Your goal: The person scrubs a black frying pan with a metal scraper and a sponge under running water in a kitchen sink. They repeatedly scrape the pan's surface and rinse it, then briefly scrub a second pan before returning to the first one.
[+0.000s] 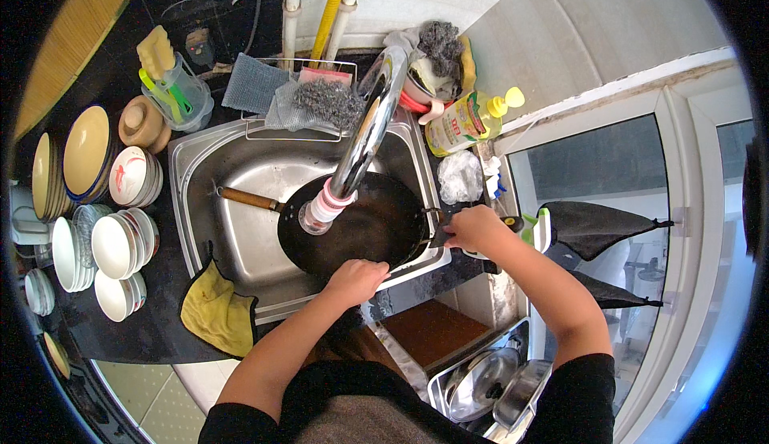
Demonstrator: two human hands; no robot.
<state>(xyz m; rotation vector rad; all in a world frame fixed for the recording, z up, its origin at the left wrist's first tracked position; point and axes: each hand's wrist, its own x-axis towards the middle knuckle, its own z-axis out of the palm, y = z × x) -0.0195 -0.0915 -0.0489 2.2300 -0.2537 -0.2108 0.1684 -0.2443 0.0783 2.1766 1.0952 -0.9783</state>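
While the right hand [474,229] closes its fingers around the black wok's [360,224] side handle, the left hand [355,277] curls over the near rim, inside the steel sink [210,204].

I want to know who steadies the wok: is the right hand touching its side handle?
Touching. The head view shows the right hand closed around the small side handle at the rim of the black wok.

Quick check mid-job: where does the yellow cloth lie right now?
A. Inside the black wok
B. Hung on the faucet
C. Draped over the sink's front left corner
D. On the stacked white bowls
C: the yellow cloth hangs over the front left corner of the sink, outside the wok.
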